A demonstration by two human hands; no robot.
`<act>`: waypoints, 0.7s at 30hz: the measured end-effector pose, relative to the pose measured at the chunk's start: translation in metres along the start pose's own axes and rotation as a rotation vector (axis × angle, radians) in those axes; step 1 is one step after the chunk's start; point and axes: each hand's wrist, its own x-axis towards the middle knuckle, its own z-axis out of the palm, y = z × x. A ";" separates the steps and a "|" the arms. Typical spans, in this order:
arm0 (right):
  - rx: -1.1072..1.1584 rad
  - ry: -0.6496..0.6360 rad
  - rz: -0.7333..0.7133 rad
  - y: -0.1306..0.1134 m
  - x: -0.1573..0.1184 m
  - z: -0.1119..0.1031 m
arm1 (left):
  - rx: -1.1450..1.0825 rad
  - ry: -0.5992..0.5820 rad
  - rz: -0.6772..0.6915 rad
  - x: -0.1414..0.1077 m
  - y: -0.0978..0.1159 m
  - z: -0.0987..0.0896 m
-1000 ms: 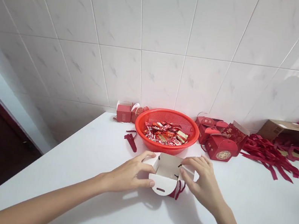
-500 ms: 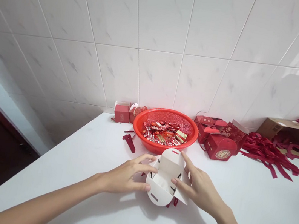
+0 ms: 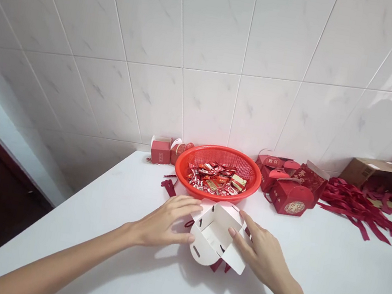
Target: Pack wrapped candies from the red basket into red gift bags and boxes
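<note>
Small paper box (image 3: 208, 244), white inside, on the white table (image 3: 122, 275), just on the near side of the red basket (image 3: 206, 195) of wrapped sweets (image 3: 213, 177); mouth open upward and tipped somewhat toward the viewer; set askew, its longer axis seeming to run from far left to near right; rounded flap pointing near left, angular flap (image 3: 235, 260) pointing near right. Left hand (image 3: 165, 219): fingers open, thumb well apart from them, tips touching the box's left side. Right hand (image 3: 263, 251): thumb over the right-hand wall, forefinger along the far right edge; remaining fingers hidden, so whether it pinches the card cannot be told. Box's outer faces and underside mostly hidden; dark red bits (image 3: 216, 265) beneath its near edge hard to make out; dark red strip (image 3: 168, 186) partly covered by the left hand; cardboard carton (image 3: 376, 169), at far right, cut off by the frame.
</note>
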 end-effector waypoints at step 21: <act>0.497 0.516 -0.101 0.014 0.009 0.006 | 0.043 -0.312 -0.375 0.174 -0.037 -0.011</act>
